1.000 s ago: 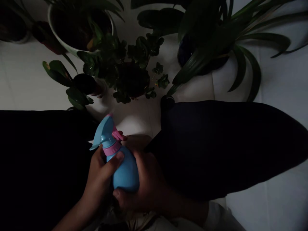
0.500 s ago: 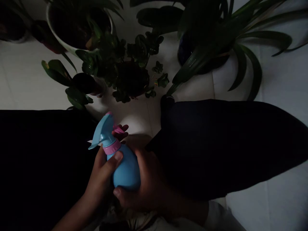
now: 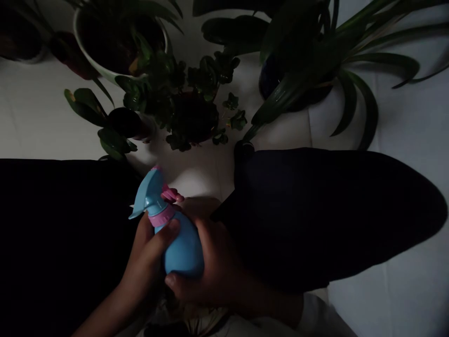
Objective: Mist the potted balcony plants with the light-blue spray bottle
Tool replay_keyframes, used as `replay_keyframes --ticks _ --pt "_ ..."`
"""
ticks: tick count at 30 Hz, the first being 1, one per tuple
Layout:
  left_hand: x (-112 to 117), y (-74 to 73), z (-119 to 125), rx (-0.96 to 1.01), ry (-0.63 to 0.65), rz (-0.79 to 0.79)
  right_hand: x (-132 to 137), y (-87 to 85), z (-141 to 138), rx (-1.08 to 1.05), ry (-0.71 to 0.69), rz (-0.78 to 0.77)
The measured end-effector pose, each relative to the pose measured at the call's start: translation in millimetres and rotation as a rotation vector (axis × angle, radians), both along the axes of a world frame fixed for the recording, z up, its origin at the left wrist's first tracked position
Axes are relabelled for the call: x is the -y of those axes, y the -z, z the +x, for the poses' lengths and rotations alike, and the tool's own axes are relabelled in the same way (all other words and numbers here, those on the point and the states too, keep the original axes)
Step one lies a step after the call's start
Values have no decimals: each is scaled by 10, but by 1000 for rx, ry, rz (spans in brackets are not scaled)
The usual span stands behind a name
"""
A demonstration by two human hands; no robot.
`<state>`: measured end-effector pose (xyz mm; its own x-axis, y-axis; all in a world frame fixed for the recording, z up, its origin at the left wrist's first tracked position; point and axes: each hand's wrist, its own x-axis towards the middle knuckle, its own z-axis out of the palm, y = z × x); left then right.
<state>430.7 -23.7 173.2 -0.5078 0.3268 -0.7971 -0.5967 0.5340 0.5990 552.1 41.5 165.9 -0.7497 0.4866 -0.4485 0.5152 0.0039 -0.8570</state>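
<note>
A light blue spray bottle with a blue head, a pink collar and a pink trigger is held low between my knees. My left hand wraps its neck, thumb lying across the body just under the collar, fingertips curled on the trigger. My right hand cups the bottle's round base from the right and below. The nozzle points up and left, toward a small dark-leaved potted plant on the floor.
My dark trouser legs fill the left and right of the view. On the white tiled floor stand a white pot with foliage at the upper left, a small dark pot, and a long-leaved plant at the upper right.
My left fingers, stretched out beyond the trigger half a second ago, have curled back onto it. The bottle has hardly shifted; the view has moved slightly.
</note>
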Motion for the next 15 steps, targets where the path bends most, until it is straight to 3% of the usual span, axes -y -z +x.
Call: replay_keyframes --ticks 8,15 --pt "22 18 51 14 -97 5 16 -24 -8 20 -4 54" --pt "86 98 37 68 -33 34 34 1 -6 41 20 12"
